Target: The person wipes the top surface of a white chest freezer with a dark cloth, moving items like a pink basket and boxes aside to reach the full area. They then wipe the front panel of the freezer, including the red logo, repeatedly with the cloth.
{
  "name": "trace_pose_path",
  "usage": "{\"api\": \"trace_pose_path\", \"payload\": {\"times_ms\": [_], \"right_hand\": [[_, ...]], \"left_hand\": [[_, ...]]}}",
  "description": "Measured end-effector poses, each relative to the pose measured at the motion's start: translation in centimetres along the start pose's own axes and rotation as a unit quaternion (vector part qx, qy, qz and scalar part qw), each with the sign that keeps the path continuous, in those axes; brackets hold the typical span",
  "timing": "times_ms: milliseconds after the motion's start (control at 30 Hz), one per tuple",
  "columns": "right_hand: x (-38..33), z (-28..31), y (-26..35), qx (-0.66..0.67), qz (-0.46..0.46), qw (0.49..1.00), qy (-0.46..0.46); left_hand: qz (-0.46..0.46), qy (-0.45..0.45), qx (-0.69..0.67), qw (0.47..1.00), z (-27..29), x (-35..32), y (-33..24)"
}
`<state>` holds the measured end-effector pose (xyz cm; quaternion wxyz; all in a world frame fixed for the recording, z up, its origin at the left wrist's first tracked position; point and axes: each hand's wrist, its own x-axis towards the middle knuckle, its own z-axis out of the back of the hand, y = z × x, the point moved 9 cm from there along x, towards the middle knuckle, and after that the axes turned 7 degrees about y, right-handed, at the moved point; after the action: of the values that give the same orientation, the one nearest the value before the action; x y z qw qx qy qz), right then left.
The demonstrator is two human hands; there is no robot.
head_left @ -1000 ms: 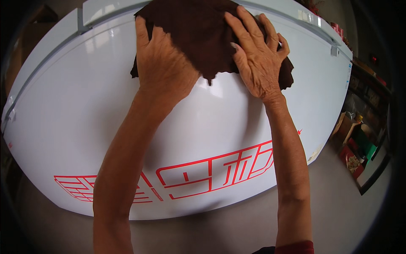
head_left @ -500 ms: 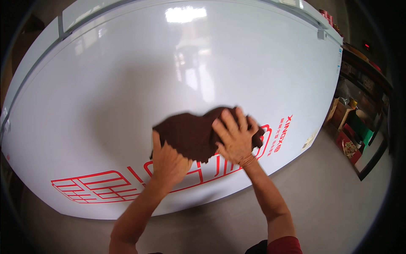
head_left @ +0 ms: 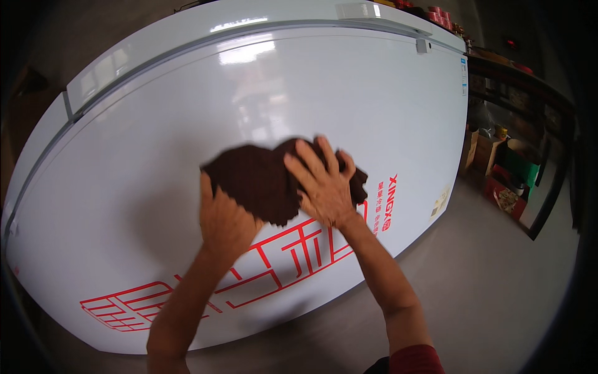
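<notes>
A dark brown cloth (head_left: 249,177) with a scalloped edge lies against the glossy white front panel of a chest freezer (head_left: 398,106). My left hand (head_left: 227,221) grips the cloth's left part, its thumb along the edge and the other fingers mostly hidden. On the cloth's right part rests my right hand (head_left: 324,190), palm toward the panel and fingers spread out. Large red outlined characters (head_left: 280,265) run across the panel below both hands.
The freezer's lid (head_left: 156,56) runs along the top, with a small lock fitting (head_left: 424,46) at its right. A dark-framed rack (head_left: 541,212) stands to the right, holding a red-and-green box (head_left: 507,193) and other goods. Grey floor (head_left: 436,299) shows below.
Both hands and the cloth have slid upward on the panel, uncovering more of the red characters. The view has shifted, so more of the freezer's lid shows.
</notes>
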<state>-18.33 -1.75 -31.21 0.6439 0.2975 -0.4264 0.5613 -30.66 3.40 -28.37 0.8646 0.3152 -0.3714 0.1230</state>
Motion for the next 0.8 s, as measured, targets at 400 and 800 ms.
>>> {"api": "trace_pose_path", "payload": {"times_ms": [400, 800], "right_hand": [[9.3, 5.1, -8.6, 0.023, -0.054, 0.995, -0.08], [-3.9, -1.5, -6.9, 0.032, -0.125, 0.985, -0.114]], "left_hand": [[-0.033, -0.118, 0.17, 0.978, 3.3, 12.3, 1.2], [-0.061, -0.025, -0.024, 0.998, -1.6, 4.2, -4.4]]}}
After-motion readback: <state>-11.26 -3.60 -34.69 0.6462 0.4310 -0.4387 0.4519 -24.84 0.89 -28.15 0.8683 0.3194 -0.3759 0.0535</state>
